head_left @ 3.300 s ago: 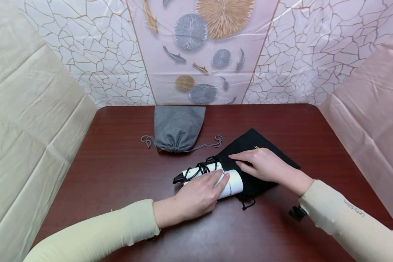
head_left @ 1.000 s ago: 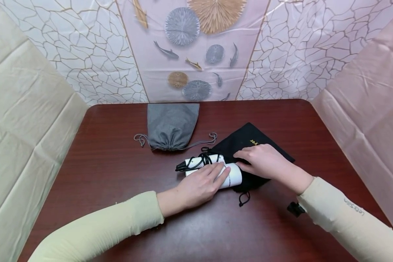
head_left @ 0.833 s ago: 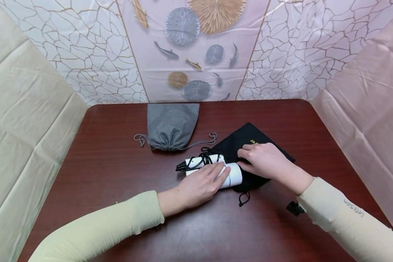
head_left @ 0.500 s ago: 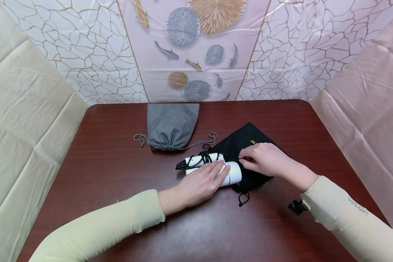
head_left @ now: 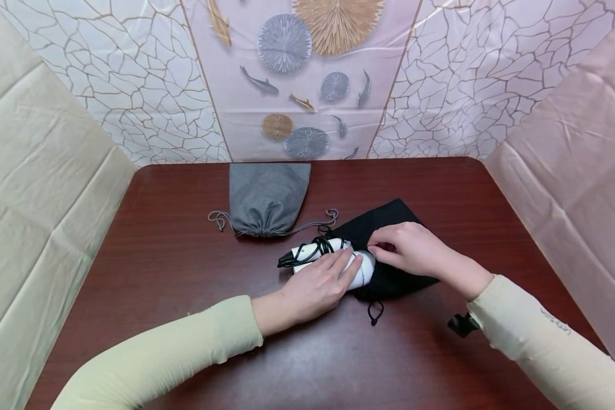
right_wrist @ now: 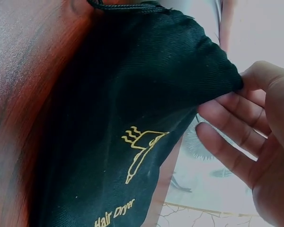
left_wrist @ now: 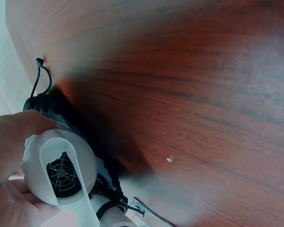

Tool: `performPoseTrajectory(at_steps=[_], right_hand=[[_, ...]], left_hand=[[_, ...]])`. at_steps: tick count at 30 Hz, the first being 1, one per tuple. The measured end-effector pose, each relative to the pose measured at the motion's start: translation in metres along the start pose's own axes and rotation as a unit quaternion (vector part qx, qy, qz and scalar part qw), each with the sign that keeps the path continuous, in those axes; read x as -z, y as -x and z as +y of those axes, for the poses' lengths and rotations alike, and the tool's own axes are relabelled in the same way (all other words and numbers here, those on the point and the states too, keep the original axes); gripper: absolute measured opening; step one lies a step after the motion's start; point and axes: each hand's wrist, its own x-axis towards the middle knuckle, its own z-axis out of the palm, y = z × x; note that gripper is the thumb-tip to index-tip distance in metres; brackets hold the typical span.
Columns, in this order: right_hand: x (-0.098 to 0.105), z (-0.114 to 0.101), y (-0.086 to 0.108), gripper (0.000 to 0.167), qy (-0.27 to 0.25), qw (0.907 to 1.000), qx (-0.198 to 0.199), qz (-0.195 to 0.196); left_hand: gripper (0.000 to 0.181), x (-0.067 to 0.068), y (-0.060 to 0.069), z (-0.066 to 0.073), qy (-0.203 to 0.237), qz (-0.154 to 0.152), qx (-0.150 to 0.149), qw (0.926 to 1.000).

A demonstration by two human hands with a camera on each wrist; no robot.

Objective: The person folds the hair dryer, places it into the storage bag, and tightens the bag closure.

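A white hair dryer point(head_left: 367, 269) lies on the table with its black cord point(head_left: 320, 248) wound around the handle. My left hand point(head_left: 315, 289) grips its body from the near side; the left wrist view shows thumb and fingers around the dryer point(left_wrist: 87, 156), beside its black grille point(left_wrist: 64, 175). The black drawstring bag point(head_left: 376, 219) is at its right, its mouth edge against the dryer's right end. My right hand point(head_left: 412, 247) pinches the bag's mouth edge between thumb and index finger, lifting it. In the right wrist view the bag point(right_wrist: 109, 104) carries yellow "Hair Dryer" print.
A grey drawstring bag point(head_left: 270, 196) lies flat at the table's back edge, its cords spread to both sides. One black cord loop point(head_left: 375, 313) of the black bag trails toward the front. Fabric walls point(head_left: 41, 171) stand around the dark red wooden table point(head_left: 174, 256).
My right hand has gone from lying over the black bag to pinching its mouth edge. The edge is now raised and drawn left over the dryer's right end. My left hand keeps its hold.
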Motion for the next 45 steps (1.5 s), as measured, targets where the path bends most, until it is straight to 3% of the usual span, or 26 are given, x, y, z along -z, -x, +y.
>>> performPoseTrajectory(at_steps=[10,15,20,25,28,33,40,45], right_hand=[[-0.004,0.002,0.002,0.014,-0.026,0.9995,0.001,0.019],[-0.008,0.003,0.004,0.012,-0.031,0.9994,-0.014,0.011],[-0.009,0.003,0.005,0.011,-0.032,0.9993,-0.017,0.006],[-0.006,0.001,0.001,0.012,-0.026,0.9995,-0.014,0.007],[-0.005,0.001,0.000,0.012,-0.019,0.9997,-0.010,0.007],[-0.003,0.001,0.001,0.014,-0.012,0.9999,-0.008,0.009],[-0.004,0.000,0.002,0.011,-0.010,0.9999,-0.007,0.010],[-0.004,-0.001,0.001,0.011,-0.011,0.9998,-0.007,0.016]], left_hand=[[0.048,-0.004,-0.009,0.005,-0.022,0.001,0.006,0.9997],[0.052,-0.012,-0.008,0.006,-0.015,-0.004,0.007,0.9999],[0.069,-0.016,-0.002,0.004,0.008,-0.017,0.012,0.9997],[0.092,-0.011,0.007,-0.001,0.037,-0.042,0.033,0.9979],[0.096,-0.009,0.017,-0.001,0.044,-0.034,0.044,0.9974],[0.093,-0.012,0.028,0.002,0.020,-0.015,0.039,0.9989],[0.062,-0.017,0.025,0.004,-0.005,0.058,0.042,0.9974],[0.060,-0.017,0.018,0.003,0.002,0.080,0.037,0.9961]])
